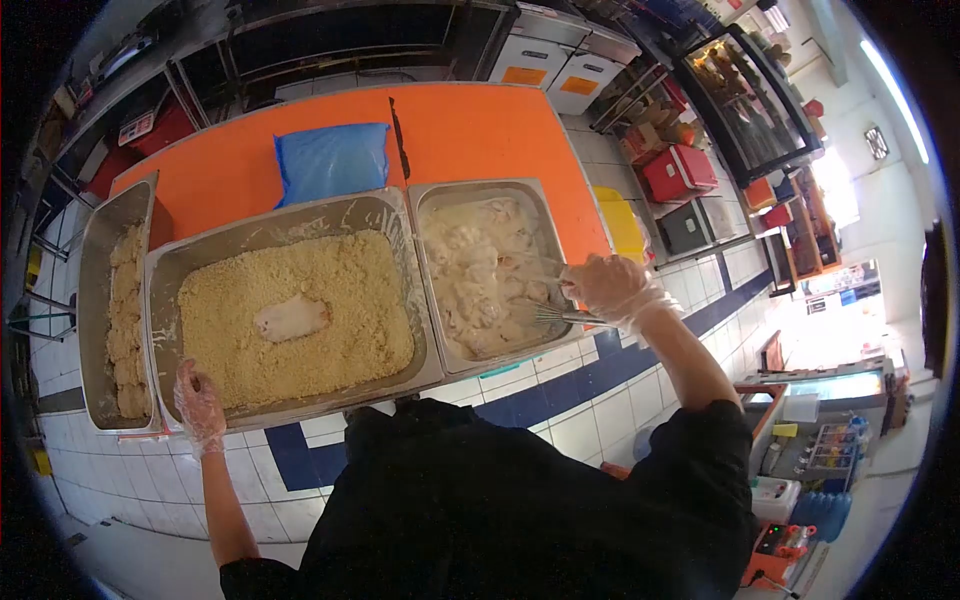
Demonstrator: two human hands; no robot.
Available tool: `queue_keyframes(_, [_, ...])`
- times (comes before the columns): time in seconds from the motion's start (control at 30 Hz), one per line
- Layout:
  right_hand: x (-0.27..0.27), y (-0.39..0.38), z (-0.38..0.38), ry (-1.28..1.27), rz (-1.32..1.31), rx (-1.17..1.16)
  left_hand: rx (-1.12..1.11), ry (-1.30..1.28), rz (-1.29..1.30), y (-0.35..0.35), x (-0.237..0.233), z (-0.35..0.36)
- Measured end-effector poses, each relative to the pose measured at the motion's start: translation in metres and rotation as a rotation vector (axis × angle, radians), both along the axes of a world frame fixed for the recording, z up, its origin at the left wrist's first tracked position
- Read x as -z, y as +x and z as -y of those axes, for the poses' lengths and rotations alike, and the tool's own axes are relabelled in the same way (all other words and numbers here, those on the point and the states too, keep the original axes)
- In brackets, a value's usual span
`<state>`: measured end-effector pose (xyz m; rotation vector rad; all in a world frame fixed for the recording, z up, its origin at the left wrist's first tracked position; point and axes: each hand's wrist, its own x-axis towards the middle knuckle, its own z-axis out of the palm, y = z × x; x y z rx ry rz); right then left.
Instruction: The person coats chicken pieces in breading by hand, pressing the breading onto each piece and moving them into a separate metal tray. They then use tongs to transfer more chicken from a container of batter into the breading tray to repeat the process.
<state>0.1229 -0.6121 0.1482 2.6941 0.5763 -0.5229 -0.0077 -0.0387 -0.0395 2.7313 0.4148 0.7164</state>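
I see one battered piece lying uncoated mid crumb tray. By my judgement, coated pieces are done and many wait in the batter tray. Right hand grips a wire tool; left hand rests at the near rim, fingers loosely together.

Trays crowd the near edge
Bench open behind them; a blue bag blocks its middle.

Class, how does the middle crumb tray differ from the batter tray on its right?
The crumb tray is wider, with dry golden crumbs; the batter tray is narrower, with wet whitish pieces. The left hand touches the crumb tray; the right hand holds a wire tool over the batter tray. Both are metal.
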Motion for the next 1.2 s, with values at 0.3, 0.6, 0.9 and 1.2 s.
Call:
queue_keyframes(0.3, [0.060, 0.005, -0.015, -0.122, 0.204, -0.193, -0.026, -0.117, -0.013, 0.003, -0.002, 0.001])
queue_keyframes(0.6, [0.011, 0.023, 0.002, 0.154, 0.142, 0.001, -0.078, -0.204, -0.136, 0.004, -0.013, 0.005])
queue_keyframes(0.9, [-0.017, 0.024, 0.054, 0.721, -0.195, 0.368, -0.044, -0.121, -0.102, 0.003, -0.003, -0.002])
queue_keyframes(1.2, [0.001, 0.012, 0.058, 0.458, -0.223, 0.368, -0.027, -0.089, -0.099, 0.001, -0.002, -0.003])
